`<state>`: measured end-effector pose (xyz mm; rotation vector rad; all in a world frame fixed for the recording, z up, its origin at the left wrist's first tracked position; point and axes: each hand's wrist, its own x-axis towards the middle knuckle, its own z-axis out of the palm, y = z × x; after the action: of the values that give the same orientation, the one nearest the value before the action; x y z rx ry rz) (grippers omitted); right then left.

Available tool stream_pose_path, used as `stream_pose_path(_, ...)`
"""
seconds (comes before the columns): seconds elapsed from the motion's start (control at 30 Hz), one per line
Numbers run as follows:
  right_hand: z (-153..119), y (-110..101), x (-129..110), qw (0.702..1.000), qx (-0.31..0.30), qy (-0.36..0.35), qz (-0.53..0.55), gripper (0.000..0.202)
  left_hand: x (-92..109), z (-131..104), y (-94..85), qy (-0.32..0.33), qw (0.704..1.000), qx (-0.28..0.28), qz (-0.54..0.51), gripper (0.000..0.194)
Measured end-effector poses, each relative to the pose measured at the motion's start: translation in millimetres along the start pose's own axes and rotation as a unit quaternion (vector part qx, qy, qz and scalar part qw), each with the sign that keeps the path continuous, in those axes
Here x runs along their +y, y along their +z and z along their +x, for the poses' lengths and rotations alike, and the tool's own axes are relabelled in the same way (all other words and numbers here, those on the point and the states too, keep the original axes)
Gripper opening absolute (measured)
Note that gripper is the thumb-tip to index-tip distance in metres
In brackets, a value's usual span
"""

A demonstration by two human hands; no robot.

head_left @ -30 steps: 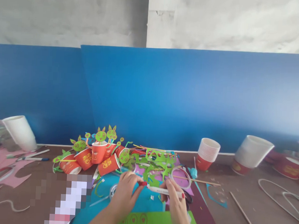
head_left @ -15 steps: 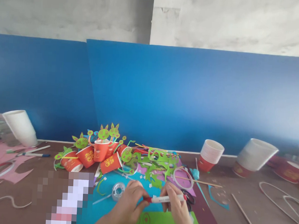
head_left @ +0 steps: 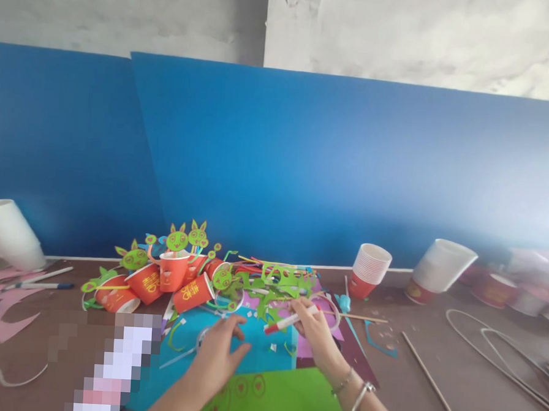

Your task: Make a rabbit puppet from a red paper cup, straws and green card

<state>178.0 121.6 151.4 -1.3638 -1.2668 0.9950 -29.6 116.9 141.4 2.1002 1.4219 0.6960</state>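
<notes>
My right hand (head_left: 309, 325) grips a white marker with a red cap (head_left: 284, 324), held tilted above the blue and purple paper. Empty, with fingers apart, my left hand (head_left: 223, 344) hovers over the blue paper (head_left: 258, 349) and partly covers a tape roll (head_left: 201, 335). Below both hands lies a green sheet (head_left: 292, 393) with several small hearts in ovals and a larger outline drawn in red. Beyond the hands sit green cut-out scraps (head_left: 289, 283). A ring-shaped clear roll (head_left: 331, 313) lies partly behind my right hand.
Red paper cups with green animal faces (head_left: 174, 272) cluster at the back left. Stacks of cups (head_left: 370, 269) stand at the back right, near a tilted white stack (head_left: 443, 269). A thin stick (head_left: 431, 382) and looped cord (head_left: 492, 346) lie on the right. Blue panels (head_left: 304, 170) border the table.
My hands have moved apart. The left has let go of the marker's red end and opened; the right has lifted the marker away. More of the green sheet shows, and the view has shifted right.
</notes>
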Motion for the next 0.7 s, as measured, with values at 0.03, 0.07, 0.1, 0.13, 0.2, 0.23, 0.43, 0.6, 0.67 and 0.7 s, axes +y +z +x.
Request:
stream_pose_path(0.03,5,-2,1,1.000,-0.008,-0.003,-0.007,0.036,-1,0,-5.6,-0.002,1.000,-0.009,0.020,0.028)
stream_pose_path(0.07,8,-2,2,1.000,-0.024,-0.007,-0.017,0.031,-1,-1,-10.0,-0.007,0.999,-0.031,0.042,0.024)
stream_pose_path(0.1,11,-3,4,0.999,-0.043,-0.012,-0.029,0.025,-1,-3,-12.8,-0.010,0.996,-0.057,0.061,0.021)
stream_pose_path(0.13,13,-2,7,0.997,-0.062,-0.018,-0.044,0.020,-1,-6,-13.9,-0.011,0.993,-0.085,0.078,0.022)
stream_pose_path(0.2,15,-2,13,0.993,-0.083,-0.034,-0.083,0.024,0,-11,-11.8,-0.001,0.987,-0.126,0.102,0.027)
stream_pose_path(0.23,16,-2,17,0.990,-0.083,-0.043,-0.106,0.028,1,-14,-9.5,0.007,0.985,-0.137,0.109,0.031)
stream_pose_path(0.43,5,-2,22,0.964,-0.074,-0.093,-0.239,0.022,11,-19,-1.5,0.006,0.978,-0.177,0.107,0.051)
stream_pose_path(0.6,-2,10,21,0.944,-0.092,-0.123,-0.291,0.017,12,-21,-2.9,0.013,0.975,-0.191,0.115,0.065)
stream_pose_path(0.67,-2,15,21,0.944,-0.085,-0.126,-0.294,0.013,10,-25,-0.5,0.035,0.975,-0.181,0.124,0.065)
stream_pose_path(0.7,-2,16,21,0.945,-0.078,-0.128,-0.291,0.012,8,-28,2.2,0.049,0.976,-0.172,0.127,0.066)
